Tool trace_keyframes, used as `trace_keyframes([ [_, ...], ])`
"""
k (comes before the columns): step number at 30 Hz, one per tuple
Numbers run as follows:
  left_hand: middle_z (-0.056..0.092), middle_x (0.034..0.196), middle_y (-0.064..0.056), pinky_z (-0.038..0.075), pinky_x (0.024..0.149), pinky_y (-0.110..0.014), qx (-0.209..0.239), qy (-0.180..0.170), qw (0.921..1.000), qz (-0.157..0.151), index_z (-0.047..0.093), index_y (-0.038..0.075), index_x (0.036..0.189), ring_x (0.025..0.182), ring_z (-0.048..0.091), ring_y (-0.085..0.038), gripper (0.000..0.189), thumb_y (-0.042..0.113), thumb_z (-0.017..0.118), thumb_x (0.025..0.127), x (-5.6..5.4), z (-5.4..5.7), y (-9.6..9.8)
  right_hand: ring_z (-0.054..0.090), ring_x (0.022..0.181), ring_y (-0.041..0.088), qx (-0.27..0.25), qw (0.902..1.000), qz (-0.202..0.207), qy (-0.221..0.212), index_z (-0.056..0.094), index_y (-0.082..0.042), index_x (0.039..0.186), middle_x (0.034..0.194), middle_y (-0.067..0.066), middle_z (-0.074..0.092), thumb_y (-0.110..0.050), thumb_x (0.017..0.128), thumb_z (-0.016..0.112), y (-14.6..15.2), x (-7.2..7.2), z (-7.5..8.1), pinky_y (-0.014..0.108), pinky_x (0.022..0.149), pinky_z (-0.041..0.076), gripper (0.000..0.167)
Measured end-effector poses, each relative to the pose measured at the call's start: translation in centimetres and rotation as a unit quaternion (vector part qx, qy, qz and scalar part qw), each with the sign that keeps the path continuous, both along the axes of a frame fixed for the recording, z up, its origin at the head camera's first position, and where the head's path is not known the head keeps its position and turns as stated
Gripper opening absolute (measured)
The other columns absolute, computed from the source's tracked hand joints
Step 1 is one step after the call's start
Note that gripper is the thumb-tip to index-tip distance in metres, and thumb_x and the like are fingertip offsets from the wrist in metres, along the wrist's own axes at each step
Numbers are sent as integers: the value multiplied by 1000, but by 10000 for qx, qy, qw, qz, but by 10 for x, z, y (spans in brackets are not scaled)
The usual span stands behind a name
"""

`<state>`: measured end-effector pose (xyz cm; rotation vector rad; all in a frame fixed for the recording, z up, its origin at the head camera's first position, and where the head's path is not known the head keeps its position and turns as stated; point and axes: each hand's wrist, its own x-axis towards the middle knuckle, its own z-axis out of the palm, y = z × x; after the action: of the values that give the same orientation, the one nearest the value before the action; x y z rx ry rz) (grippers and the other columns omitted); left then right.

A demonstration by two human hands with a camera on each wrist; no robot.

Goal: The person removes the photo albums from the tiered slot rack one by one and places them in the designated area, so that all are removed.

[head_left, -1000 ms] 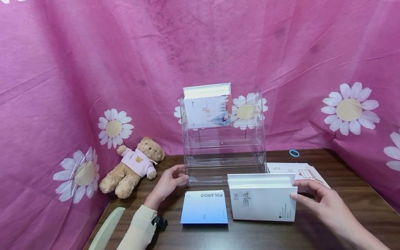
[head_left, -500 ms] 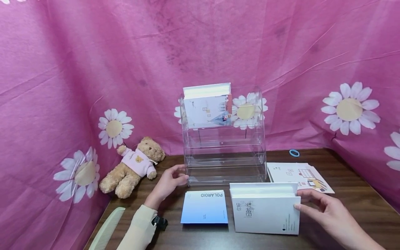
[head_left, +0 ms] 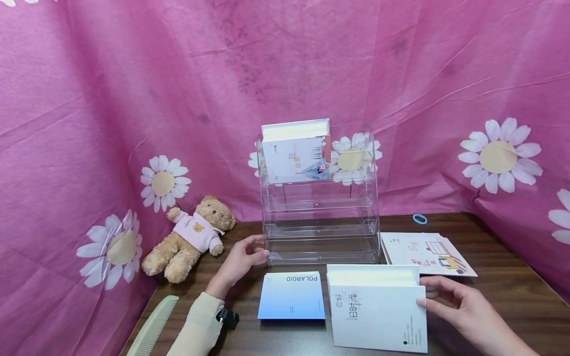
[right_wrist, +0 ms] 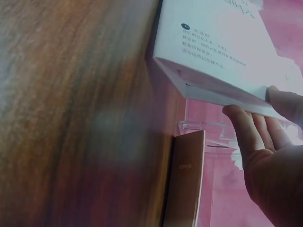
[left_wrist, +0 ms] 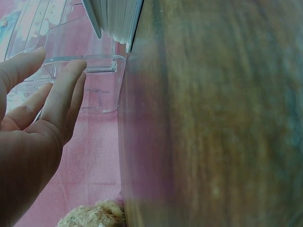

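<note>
Two fingers-and-thumb grips differ: the right hand (head_left: 465, 309) pinches the white album (head_left: 378, 319) by its right edge, probably to keep it upright at near right, beside the blue album (head_left: 291, 296). At the left side of the rack (head_left: 318, 257), the left hand (head_left: 244, 258) has its fingers nearly straight, spread from the thumb, perhaps steadying it.

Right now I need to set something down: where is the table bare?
The table is bare right of the flat white album, out to the pink cloth, and on the near side of the blue POLAROID booklet. A slimmer gap separates the comb from the left sleeve. Crowded: before the clear stand, with booklet and held album.
</note>
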<state>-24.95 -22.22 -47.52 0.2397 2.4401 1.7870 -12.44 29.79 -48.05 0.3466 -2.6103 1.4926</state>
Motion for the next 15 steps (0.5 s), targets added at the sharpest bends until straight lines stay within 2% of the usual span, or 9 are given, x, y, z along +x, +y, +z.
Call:
trace_keyframes([
  [8, 73, 136, -27, 68, 94, -27, -5, 16, 10000, 21, 61, -1, 153, 113, 75, -19, 52, 10, 78, 105, -1, 0, -1, 73, 93, -6, -60, 9999, -68, -74, 76, -2, 126, 103, -21, 80, 4, 97, 81, 0, 0, -7, 16, 73, 60, 29],
  [15, 73, 135, -27, 68, 95, -27, -10, 18, 10000, 10, 61, -1, 153, 113, 75, -19, 53, 10, 79, 105, -1, -1, -1, 72, 92, -7, 13, 9995, -310, -94, 76, 2, 127, 101, -23, 79, 1, 95, 85, -4, 1, -9, 16, 72, 59, 33],
])
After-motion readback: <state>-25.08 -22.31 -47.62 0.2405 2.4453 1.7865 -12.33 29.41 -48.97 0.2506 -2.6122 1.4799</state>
